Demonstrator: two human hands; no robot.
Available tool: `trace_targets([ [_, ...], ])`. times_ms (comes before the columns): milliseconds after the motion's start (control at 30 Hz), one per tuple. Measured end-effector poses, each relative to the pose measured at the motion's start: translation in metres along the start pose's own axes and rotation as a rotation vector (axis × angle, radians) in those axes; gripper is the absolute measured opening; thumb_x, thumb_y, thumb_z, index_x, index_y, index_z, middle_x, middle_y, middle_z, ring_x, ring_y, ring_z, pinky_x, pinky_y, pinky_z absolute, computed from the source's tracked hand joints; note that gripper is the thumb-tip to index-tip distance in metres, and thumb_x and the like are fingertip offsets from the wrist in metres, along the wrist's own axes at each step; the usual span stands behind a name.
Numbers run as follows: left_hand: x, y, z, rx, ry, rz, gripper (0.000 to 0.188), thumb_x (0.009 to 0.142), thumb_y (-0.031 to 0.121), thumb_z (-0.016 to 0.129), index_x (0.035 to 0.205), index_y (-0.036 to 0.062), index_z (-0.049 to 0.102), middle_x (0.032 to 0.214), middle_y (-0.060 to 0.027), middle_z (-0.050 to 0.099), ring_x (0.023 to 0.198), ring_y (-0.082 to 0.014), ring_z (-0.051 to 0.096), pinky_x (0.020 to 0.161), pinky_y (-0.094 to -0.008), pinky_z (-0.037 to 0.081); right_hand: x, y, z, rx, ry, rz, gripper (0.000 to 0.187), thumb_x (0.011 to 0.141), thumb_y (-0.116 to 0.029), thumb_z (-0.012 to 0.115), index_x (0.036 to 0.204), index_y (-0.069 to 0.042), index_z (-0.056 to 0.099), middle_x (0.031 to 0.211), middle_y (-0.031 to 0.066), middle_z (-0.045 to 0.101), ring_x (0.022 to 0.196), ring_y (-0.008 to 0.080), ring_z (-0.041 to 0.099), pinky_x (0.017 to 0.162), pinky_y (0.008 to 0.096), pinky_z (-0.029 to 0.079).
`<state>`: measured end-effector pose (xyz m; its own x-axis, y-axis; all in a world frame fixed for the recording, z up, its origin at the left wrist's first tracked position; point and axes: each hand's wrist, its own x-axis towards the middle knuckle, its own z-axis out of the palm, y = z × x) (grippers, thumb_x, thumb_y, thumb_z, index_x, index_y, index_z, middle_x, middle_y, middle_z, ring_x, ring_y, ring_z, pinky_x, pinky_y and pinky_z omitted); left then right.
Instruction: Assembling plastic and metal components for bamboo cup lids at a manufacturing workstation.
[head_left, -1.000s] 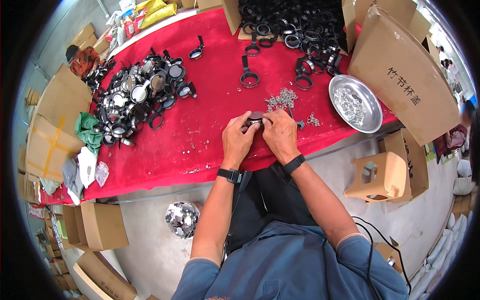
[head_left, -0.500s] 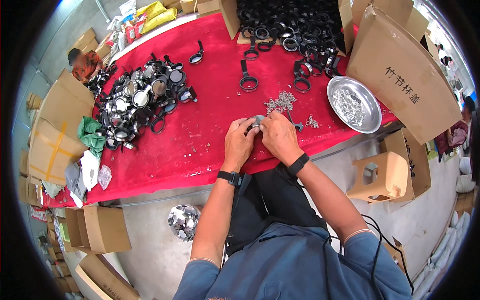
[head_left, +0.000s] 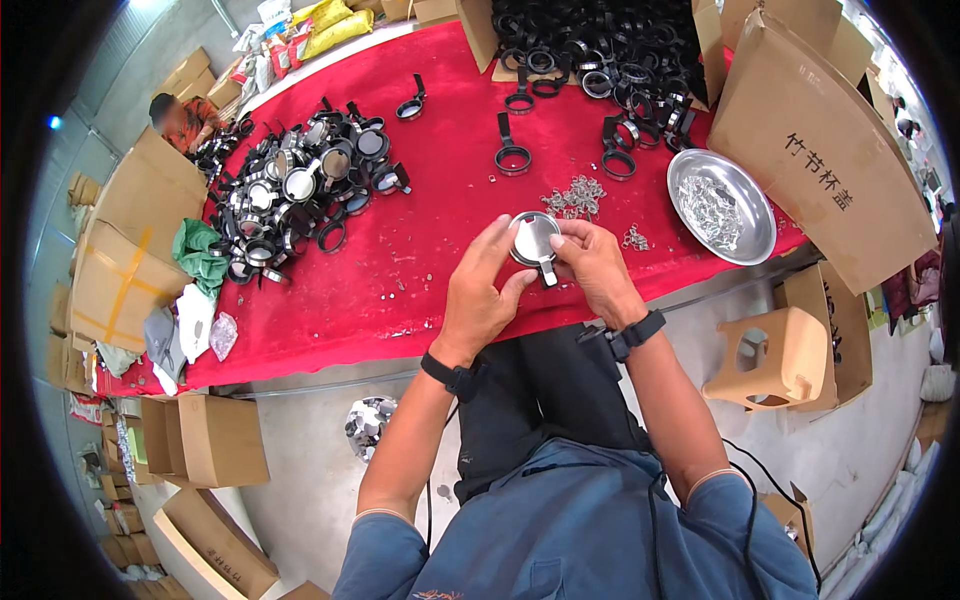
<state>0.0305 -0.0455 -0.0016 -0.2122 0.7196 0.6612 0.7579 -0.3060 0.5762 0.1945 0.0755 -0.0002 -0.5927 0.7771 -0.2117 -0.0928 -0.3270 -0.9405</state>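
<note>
Between my two hands is a round lid (head_left: pixel 535 240) with a black rim, a silver disc face and a short tab pointing toward me. My left hand (head_left: pixel 478 298) has its fingertips on the lid's left edge, the thumb by the tab. On the opposite edge, my right hand (head_left: pixel 598 268) grips with thumb and fingers. Just beyond lies a small heap of metal rings (head_left: pixel 575 197), with a smaller cluster of rings (head_left: pixel 635 238) to its right. Farther off, an empty black ring frame with a handle (head_left: pixel 513 157) rests on the red cloth (head_left: pixel 440 170).
A pile of lids with silver discs (head_left: pixel 300 185) covers the left. At right stand a steel bowl (head_left: pixel 755 235) of small metal parts and a cardboard box (head_left: pixel 800 130). An open carton of black frames (head_left: pixel 600 50) is at the back; a person (head_left: pixel 185 122) sits far left.
My hands have spread apart, and the lid, mostly covered by fingers before, now faces up with its silver disc showing. The dark tool near the rings is no longer visible. The view has shifted slightly.
</note>
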Motion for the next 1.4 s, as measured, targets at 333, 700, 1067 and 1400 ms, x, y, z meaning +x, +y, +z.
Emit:
trace_targets([
  [333, 0.02, 0.013, 0.007, -0.484, 0.08, -0.653, 0.032, 0.108, 0.018, 0.076, 0.129, -0.006, 0.078, 0.109, -0.0142, 0.082, 0.093, -0.0139, 0.077, 0.082, -0.0288, 0.061, -0.017, 0.007, 0.012, -0.176, 0.078, -0.405, 0.035, 0.107, -0.004, 0.069, 0.14, 0.007, 0.062, 0.12, 0.0133, 0.076, 0.108, 0.0162, 0.073, 0.093, 0.0317, 0.062],
  [700, 0.019, 0.018, 0.006, -0.075, 0.067, -0.339, 0.027, 0.11, 0.019, 0.068, 0.123, -0.0023, 0.079, 0.1, -0.0214, 0.078, 0.09, -0.0377, 0.077, 0.08, -0.0431, 0.06, -0.022, 0.007, 0.015, -0.107, 0.056, -0.367, 0.037, 0.107, -0.008, 0.071, 0.14, 0.008, 0.062, 0.118, 0.0128, 0.077, 0.103, 0.0135, 0.073, 0.087, 0.0291, 0.061],
  [1067, 0.026, -0.029, -0.004, 0.18, -0.142, -0.464, 0.037, 0.109, 0.018, 0.065, 0.14, -0.0025, 0.071, 0.132, -0.0284, 0.074, 0.121, -0.0457, 0.071, 0.104, -0.0504, 0.057, 0.05, 0.025, 0.036, -0.072, 0.243, -0.004, 0.03, 0.099, -0.009, 0.073, 0.12, 0.012, 0.075, 0.096, 0.015, 0.081, 0.077, 0.0176, 0.075, 0.064, 0.0334, 0.057],
  [1400, -0.005, -0.048, 0.0, 0.098, -0.364, -0.182, 0.071, 0.089, 0.014, 0.087, 0.154, 0.005, 0.062, 0.158, -0.0226, 0.062, 0.153, -0.0434, 0.052, 0.128, -0.0503, 0.042, 0.096, 0.065, 0.023, -0.43, 0.197, 0.079, 0.027, 0.094, -0.021, 0.075, 0.099, 0.005, 0.082, 0.085, 0.0153, 0.079, 0.072, 0.0244, 0.077, 0.061, 0.0414, 0.057],
])
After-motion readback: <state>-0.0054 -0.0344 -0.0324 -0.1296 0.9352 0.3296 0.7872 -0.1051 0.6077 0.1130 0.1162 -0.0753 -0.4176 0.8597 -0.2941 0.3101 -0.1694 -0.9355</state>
